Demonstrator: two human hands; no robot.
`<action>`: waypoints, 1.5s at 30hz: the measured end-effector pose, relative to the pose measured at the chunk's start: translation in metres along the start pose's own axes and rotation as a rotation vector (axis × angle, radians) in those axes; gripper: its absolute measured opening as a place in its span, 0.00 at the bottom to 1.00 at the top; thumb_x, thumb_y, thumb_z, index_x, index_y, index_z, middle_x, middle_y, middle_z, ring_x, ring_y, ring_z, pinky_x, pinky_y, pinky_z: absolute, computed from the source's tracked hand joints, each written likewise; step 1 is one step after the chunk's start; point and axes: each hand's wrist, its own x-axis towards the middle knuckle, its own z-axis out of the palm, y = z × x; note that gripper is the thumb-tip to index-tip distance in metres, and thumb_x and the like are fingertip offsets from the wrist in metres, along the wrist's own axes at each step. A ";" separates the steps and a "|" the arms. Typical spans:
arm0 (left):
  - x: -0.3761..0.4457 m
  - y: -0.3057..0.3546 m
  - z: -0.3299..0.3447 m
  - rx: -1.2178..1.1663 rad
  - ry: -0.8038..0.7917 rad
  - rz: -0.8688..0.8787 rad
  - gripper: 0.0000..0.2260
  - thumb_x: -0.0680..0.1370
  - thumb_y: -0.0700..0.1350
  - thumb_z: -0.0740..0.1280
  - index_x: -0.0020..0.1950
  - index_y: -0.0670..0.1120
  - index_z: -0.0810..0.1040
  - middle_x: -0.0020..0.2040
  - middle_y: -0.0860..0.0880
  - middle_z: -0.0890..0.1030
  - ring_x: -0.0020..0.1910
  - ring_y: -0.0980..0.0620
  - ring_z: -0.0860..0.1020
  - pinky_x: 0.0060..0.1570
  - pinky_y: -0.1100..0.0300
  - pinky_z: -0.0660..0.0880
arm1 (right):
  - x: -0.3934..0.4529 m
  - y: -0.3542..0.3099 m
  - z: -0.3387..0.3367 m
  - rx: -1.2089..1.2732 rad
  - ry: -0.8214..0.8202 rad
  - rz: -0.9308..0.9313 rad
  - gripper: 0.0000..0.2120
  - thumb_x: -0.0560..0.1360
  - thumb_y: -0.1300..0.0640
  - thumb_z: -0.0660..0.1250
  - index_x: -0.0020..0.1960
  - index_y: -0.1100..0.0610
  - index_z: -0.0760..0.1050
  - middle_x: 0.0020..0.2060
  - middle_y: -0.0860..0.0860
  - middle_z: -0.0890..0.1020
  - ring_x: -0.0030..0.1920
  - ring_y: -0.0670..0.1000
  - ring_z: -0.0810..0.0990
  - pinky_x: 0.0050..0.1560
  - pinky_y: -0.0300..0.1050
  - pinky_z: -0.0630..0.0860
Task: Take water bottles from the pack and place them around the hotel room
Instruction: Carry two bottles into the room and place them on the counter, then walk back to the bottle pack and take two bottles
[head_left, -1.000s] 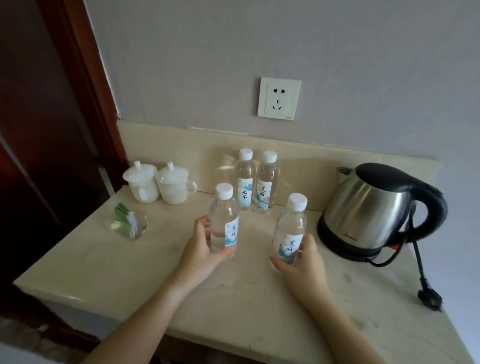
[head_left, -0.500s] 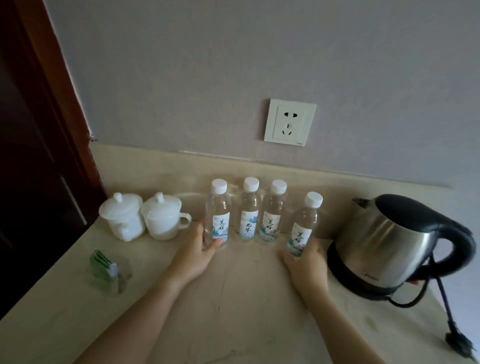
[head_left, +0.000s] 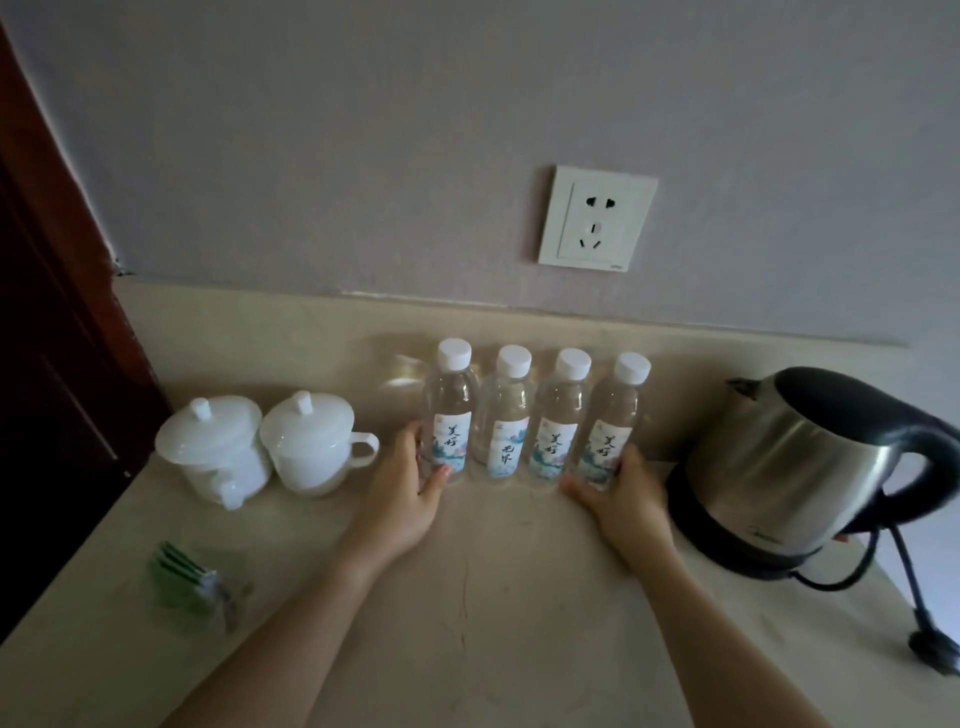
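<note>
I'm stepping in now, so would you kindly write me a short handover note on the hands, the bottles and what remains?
Left hand: grips the leftmost water bottle.
Right hand: grips the rightmost water bottle.
Both middle bottles stand untouched. All four stand upright in a row against the backsplash on the counter, between the lidded cups and the kettle.
Done: this spot stocked.
Left: let go; the pack is out of view.
</note>
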 end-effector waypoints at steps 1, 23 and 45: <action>0.001 -0.001 0.001 0.016 0.011 0.016 0.22 0.76 0.51 0.67 0.69 0.55 0.65 0.64 0.51 0.76 0.62 0.54 0.78 0.62 0.48 0.76 | 0.001 0.000 0.000 0.001 0.000 -0.005 0.28 0.60 0.41 0.79 0.54 0.40 0.69 0.53 0.45 0.82 0.54 0.49 0.80 0.55 0.50 0.78; -0.074 0.055 0.027 0.139 0.220 -0.210 0.29 0.77 0.47 0.68 0.75 0.42 0.61 0.69 0.45 0.72 0.67 0.48 0.74 0.66 0.52 0.72 | -0.031 -0.005 -0.007 0.135 0.006 0.110 0.52 0.62 0.34 0.77 0.75 0.55 0.57 0.69 0.58 0.71 0.66 0.62 0.74 0.64 0.61 0.73; -0.516 0.141 -0.363 0.359 1.411 -0.589 0.08 0.73 0.47 0.75 0.49 0.53 0.79 0.44 0.53 0.81 0.39 0.58 0.79 0.33 0.70 0.70 | -0.481 -0.371 0.166 0.638 -0.983 -1.093 0.20 0.73 0.49 0.70 0.62 0.48 0.68 0.41 0.44 0.77 0.40 0.44 0.78 0.43 0.47 0.78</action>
